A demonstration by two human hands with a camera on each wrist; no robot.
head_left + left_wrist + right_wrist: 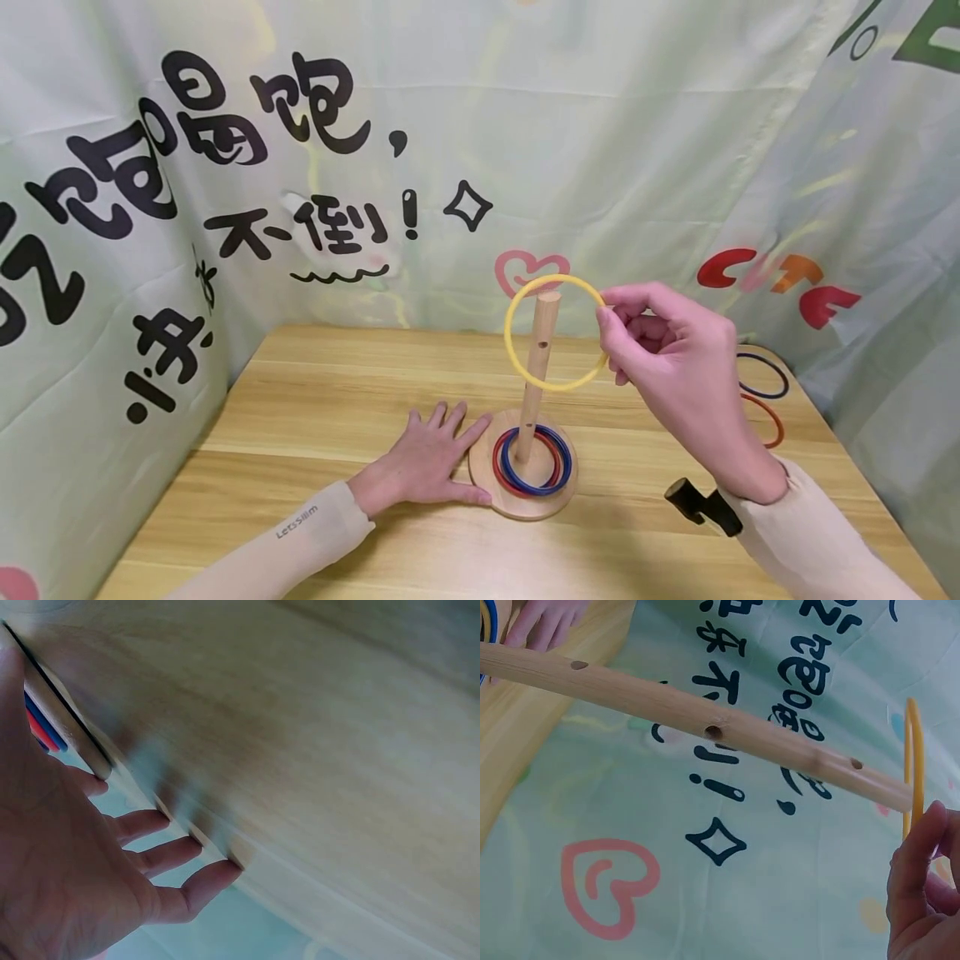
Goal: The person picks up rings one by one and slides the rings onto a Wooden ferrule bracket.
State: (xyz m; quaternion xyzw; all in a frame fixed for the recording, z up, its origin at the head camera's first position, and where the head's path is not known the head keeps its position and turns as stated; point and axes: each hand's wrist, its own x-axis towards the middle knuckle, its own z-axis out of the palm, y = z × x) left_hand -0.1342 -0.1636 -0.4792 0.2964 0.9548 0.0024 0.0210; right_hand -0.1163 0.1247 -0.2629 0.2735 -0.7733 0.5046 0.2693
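Observation:
Between thumb and fingertips, my right hand (667, 358) pinches a thin yellow ring (508, 333) by its right side. In the right wrist view the ring (919, 757) appears nearly edge-on at the tip of an upright wooden peg (780, 754). The peg rises from a round wooden base (525, 510). Around the peg's foot, blue rings (567, 471) and a red ring (495, 460) lie on that base. My left hand (420, 462) rests flat on the table with fingers spread, its thumb and index finger at the base's left edge.
To the right, partly hidden behind my right forearm, a blue ring (786, 385) and a red ring (780, 429) lie on the wooden table (315, 392). A printed curtain (600, 167) stands behind the table and along both sides. My right wrist carries a black device (705, 504).

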